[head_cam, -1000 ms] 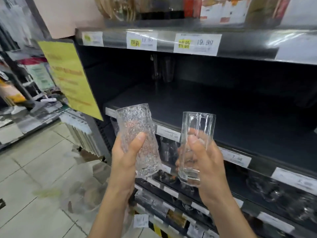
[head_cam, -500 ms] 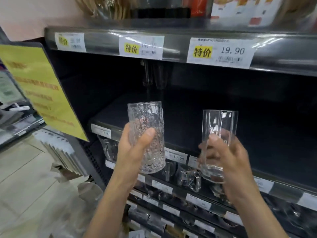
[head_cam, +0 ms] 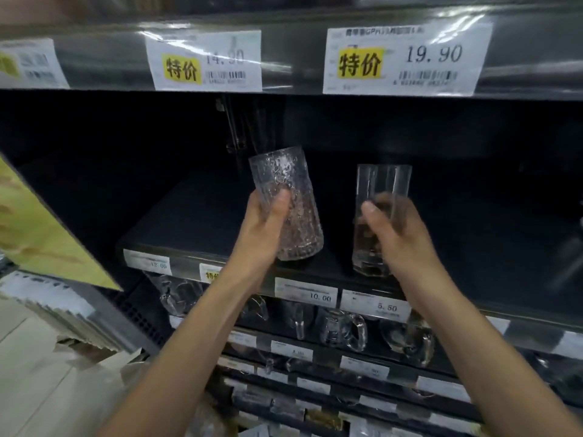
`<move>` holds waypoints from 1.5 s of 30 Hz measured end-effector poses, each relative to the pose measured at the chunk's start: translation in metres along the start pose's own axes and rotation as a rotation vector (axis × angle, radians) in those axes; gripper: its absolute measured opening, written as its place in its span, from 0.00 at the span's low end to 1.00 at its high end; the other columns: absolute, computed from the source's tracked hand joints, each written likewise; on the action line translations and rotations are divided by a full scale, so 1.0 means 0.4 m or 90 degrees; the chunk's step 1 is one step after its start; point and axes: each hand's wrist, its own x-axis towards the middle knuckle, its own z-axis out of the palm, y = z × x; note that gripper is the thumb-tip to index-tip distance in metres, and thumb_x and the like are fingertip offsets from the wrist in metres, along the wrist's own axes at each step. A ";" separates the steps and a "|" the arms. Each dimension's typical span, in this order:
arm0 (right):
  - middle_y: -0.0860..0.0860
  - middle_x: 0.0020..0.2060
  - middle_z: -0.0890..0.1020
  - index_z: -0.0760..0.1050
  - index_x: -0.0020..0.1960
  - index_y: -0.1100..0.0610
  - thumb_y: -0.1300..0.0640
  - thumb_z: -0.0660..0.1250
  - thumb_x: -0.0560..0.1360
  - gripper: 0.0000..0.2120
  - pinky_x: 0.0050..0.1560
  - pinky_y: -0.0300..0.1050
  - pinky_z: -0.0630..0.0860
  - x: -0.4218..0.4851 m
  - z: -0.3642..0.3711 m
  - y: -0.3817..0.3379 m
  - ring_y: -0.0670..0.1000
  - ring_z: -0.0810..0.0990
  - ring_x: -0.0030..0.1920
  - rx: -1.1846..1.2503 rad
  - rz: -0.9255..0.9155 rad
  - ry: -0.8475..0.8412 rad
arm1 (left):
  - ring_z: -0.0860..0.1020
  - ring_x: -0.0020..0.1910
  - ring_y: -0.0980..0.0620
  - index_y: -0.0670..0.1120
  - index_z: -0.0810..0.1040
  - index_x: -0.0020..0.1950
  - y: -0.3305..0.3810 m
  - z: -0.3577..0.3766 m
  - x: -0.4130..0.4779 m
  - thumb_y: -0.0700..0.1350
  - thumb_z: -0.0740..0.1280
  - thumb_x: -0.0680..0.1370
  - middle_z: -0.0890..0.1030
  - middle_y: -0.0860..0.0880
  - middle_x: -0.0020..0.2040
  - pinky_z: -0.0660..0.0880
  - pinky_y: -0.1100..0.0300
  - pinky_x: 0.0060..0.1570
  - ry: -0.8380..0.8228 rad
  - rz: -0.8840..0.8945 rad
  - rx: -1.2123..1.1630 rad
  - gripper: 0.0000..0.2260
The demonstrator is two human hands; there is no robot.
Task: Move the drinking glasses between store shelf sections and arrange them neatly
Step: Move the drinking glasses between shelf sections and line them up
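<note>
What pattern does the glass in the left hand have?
The textured glass is clear with a bumpy, hammered relief all over; the head view shows it.

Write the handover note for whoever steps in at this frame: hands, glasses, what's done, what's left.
Left hand: grips the textured glass, tilted, its base above the front of the dark middle shelf.
Right hand: grips the smooth glass, upright, base low at the shelf's front edge; whether it touches cannot be told.
Done: both glasses are at this shelf.
Left: set both down, let go, line them up side by side.
</note>
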 end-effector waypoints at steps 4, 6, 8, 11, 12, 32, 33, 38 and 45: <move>0.44 0.53 0.78 0.68 0.67 0.48 0.43 0.68 0.76 0.23 0.46 0.35 0.72 0.045 0.000 0.018 0.39 0.77 0.52 -0.025 -0.002 0.014 | 0.78 0.63 0.56 0.50 0.66 0.69 -0.015 -0.015 0.082 0.61 0.70 0.73 0.78 0.51 0.64 0.74 0.52 0.66 -0.079 0.015 -0.015 0.30; 0.47 0.54 0.79 0.67 0.68 0.50 0.45 0.69 0.76 0.24 0.44 0.32 0.72 0.069 0.004 0.024 0.39 0.77 0.50 -0.021 -0.003 0.016 | 0.78 0.63 0.55 0.48 0.65 0.69 -0.029 -0.013 0.118 0.59 0.73 0.73 0.78 0.51 0.63 0.74 0.54 0.65 -0.090 0.016 -0.005 0.32; 0.44 0.52 0.79 0.67 0.67 0.51 0.47 0.71 0.75 0.24 0.41 0.28 0.73 0.093 0.010 0.029 0.38 0.77 0.48 -0.025 -0.010 0.021 | 0.78 0.59 0.58 0.47 0.63 0.69 -0.041 -0.012 0.146 0.54 0.74 0.74 0.78 0.53 0.60 0.75 0.62 0.59 -0.087 0.027 0.015 0.30; 0.43 0.51 0.78 0.67 0.64 0.50 0.50 0.73 0.74 0.23 0.39 0.25 0.73 0.128 0.016 0.035 0.37 0.77 0.47 -0.037 -0.022 0.030 | 0.78 0.60 0.55 0.43 0.61 0.72 -0.059 -0.017 0.180 0.47 0.74 0.76 0.77 0.51 0.60 0.76 0.61 0.60 -0.097 0.045 0.036 0.31; 0.44 0.52 0.78 0.67 0.63 0.50 0.50 0.74 0.74 0.23 0.40 0.27 0.74 0.137 0.017 0.038 0.38 0.77 0.48 -0.037 -0.022 0.030 | 0.78 0.61 0.55 0.43 0.60 0.72 -0.066 -0.018 0.189 0.47 0.74 0.75 0.77 0.50 0.61 0.76 0.58 0.62 -0.100 0.046 0.043 0.32; 0.41 0.48 0.76 0.70 0.65 0.48 0.47 0.77 0.71 0.27 0.42 0.28 0.70 0.420 0.064 0.082 0.37 0.75 0.45 -0.178 -0.008 0.064 | 0.74 0.65 0.54 0.47 0.64 0.73 -0.157 0.004 0.478 0.60 0.72 0.73 0.73 0.48 0.67 0.72 0.56 0.66 -0.056 0.163 0.190 0.35; 0.43 0.49 0.77 0.70 0.66 0.49 0.47 0.77 0.70 0.28 0.45 0.30 0.71 0.437 0.073 0.087 0.40 0.76 0.47 -0.175 -0.010 0.070 | 0.74 0.65 0.53 0.47 0.64 0.74 -0.158 0.005 0.493 0.61 0.72 0.72 0.73 0.48 0.67 0.72 0.57 0.66 -0.054 0.162 0.194 0.36; 0.47 0.57 0.79 0.69 0.69 0.54 0.45 0.77 0.70 0.33 0.57 0.40 0.76 0.513 0.114 0.112 0.47 0.78 0.58 -0.160 -0.016 0.078 | 0.75 0.62 0.53 0.45 0.65 0.72 -0.179 0.016 0.566 0.57 0.73 0.74 0.76 0.48 0.66 0.74 0.57 0.64 -0.050 0.141 0.176 0.33; 0.49 0.53 0.81 0.70 0.64 0.57 0.43 0.78 0.68 0.33 0.50 0.36 0.76 0.609 0.095 0.155 0.46 0.80 0.54 -0.167 -0.032 0.099 | 0.79 0.56 0.53 0.48 0.67 0.59 -0.197 0.053 0.648 0.58 0.75 0.72 0.79 0.50 0.56 0.79 0.51 0.58 -0.035 0.143 0.138 0.26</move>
